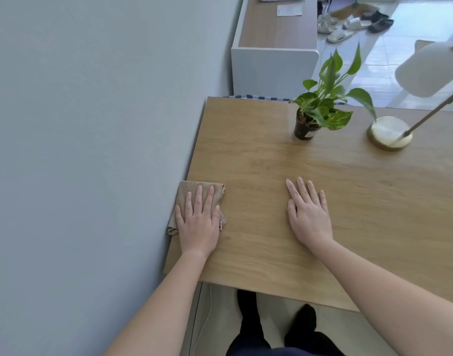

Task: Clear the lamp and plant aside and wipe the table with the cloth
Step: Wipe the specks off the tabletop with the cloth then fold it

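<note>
— Beige cloth (194,199), folded, at the table's (258,163) left edge against the grey wall (91,150)?

— Yes. The left hand (198,222) lies flat on it, fingers spread, pressing rather than gripping.

— And the right hand (308,214)?

— Palm down on bare wood, fingers open and holding nothing, well apart from the left.

— The plant (323,109)?

— Upright in a dark pot near the far edge. The lamp (389,132) stands just to its right, its brass base on the wood, its white shade tilted over the right side.
</note>
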